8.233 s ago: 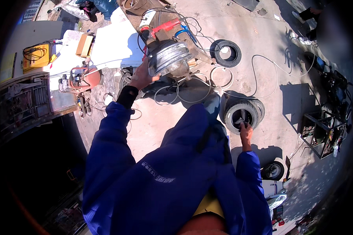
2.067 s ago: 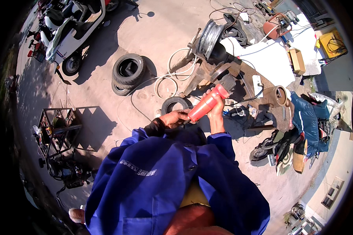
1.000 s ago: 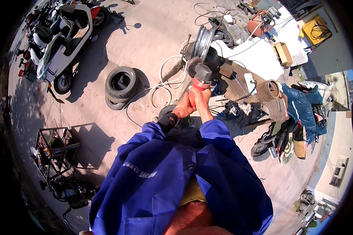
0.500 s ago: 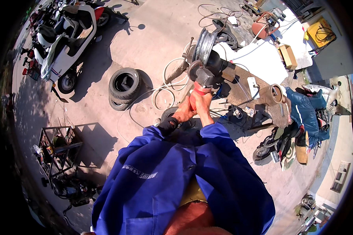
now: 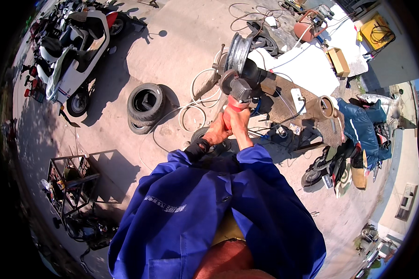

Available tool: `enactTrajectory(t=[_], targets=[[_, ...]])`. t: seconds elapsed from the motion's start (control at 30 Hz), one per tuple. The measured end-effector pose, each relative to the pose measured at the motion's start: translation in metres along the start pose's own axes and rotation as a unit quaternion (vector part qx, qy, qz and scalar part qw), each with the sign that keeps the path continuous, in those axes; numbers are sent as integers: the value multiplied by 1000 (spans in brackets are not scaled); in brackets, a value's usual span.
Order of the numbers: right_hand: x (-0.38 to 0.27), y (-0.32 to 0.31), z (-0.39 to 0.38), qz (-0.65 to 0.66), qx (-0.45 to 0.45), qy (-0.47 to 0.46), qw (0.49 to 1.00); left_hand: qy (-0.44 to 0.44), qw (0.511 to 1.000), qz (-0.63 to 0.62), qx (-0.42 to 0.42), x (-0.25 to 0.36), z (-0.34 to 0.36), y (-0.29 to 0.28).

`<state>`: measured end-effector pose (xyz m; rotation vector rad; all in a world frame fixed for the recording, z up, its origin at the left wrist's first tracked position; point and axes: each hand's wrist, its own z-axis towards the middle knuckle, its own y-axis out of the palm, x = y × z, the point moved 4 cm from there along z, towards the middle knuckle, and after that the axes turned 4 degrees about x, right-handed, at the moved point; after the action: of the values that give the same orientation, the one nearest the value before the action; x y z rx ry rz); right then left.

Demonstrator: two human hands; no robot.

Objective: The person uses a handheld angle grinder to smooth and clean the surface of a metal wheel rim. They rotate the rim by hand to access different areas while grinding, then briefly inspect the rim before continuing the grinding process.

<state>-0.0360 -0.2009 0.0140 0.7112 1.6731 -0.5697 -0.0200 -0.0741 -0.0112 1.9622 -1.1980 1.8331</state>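
Both hands are wrapped round the red body of an angle grinder (image 5: 239,91) in front of me. My left hand (image 5: 217,130) grips its rear from the left, and my right hand (image 5: 239,122) closes round it on the right, the two hands pressed together. The grinder's dark head and disc point away from me, up against or very close to a silvery metal wheel rim (image 5: 239,54). Whether the disc touches the rim I cannot tell. A dark round part adjoins the rim's right side, at the end of a brown bench (image 5: 288,100).
Stacked tyres (image 5: 146,102) and a coiled pale hose (image 5: 192,117) lie to the left. A white scooter (image 5: 81,60) stands far left, a metal frame (image 5: 73,179) nearer. On the bench are a power strip (image 5: 298,101) and a brown cylinder (image 5: 322,108). Cables trail below it.
The view has shifted slightly, so the surroundings sit a little differently. Both hands keep their grip on the angle grinder, which stays by the wheel rim.
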Motion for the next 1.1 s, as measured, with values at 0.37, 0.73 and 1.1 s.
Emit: enactTrajectory(t=[0.37, 0.73, 1.1], targets=[[-34, 19, 3, 1, 22, -52, 998, 44, 999, 7, -19, 18, 16, -32], [14, 10, -14, 71, 29, 1, 997, -1, 999, 10, -40, -17, -5, -5], [-26, 25, 2, 16, 53, -75, 996, 65, 997, -29, -42, 9, 21, -35]])
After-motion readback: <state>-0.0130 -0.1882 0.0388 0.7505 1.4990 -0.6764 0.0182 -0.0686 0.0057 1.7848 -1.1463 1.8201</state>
